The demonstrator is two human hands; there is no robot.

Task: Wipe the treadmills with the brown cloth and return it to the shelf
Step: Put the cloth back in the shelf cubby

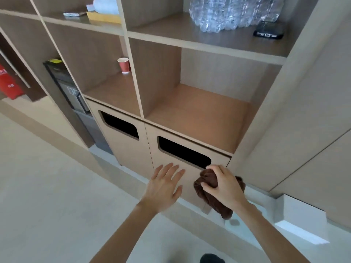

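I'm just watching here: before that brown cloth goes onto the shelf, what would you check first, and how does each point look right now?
1. Cloth firmly held: ok. The right hand is closed around the brown cloth, part of it hanging below the hand.
2. Other hand free: ok. The left hand is open, fingers spread, holding nothing.
3. Room on the shelf: ok. The lower right compartment just above the hands shows a bare floor.
4. Nearby items out of the way: ok. The red paper cup stands in the neighbouring compartment; the phone and plastic bottles sit one level up.
5. Treadmills wiped: cannot tell, none are in view.
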